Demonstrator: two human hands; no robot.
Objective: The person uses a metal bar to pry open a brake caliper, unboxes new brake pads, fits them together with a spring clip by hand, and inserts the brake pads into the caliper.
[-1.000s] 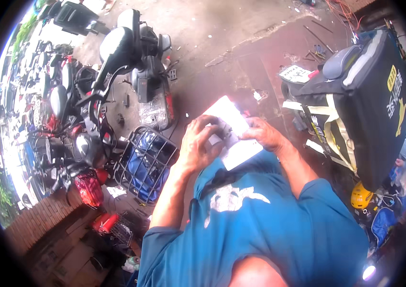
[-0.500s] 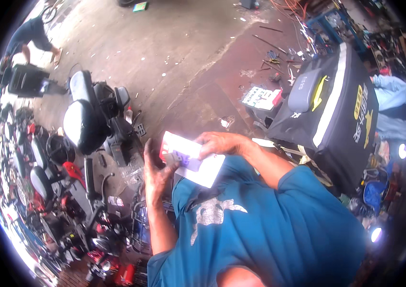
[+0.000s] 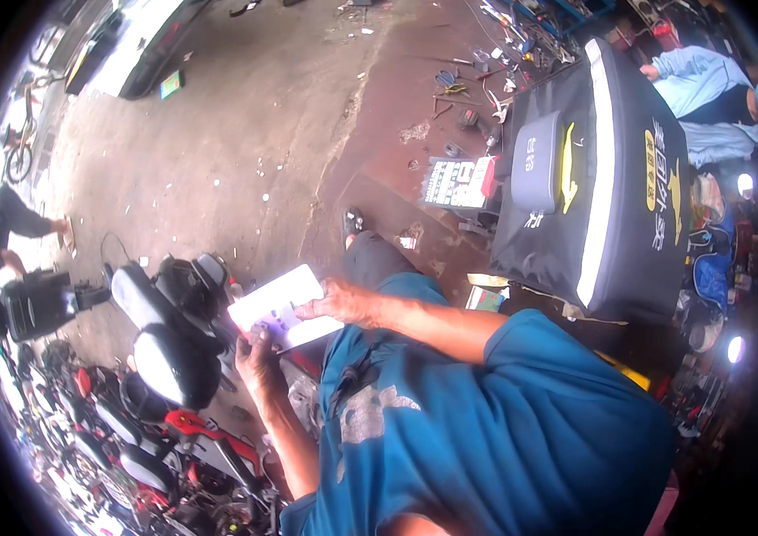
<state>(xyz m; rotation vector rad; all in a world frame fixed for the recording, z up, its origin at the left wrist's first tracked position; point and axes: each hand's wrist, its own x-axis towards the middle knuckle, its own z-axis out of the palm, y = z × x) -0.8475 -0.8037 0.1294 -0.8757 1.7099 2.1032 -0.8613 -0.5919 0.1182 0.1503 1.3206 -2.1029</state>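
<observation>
The white, flat, rectangular paper-like packet (image 3: 285, 288) is left of the black, box-shaped fabric bag (image 3: 633, 179), long axis slanting bagward; 2 hands clamp it: left hand (image 3: 259, 364) farther from the bag, right hand (image 3: 349, 304) nearer.

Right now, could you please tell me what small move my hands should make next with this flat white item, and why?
Perhaps tilt the flat white item slightly: your left hand is at its left side and your right hand lies over its right part, so it seems supported, while its upper face looks washed out by bright light.
</observation>
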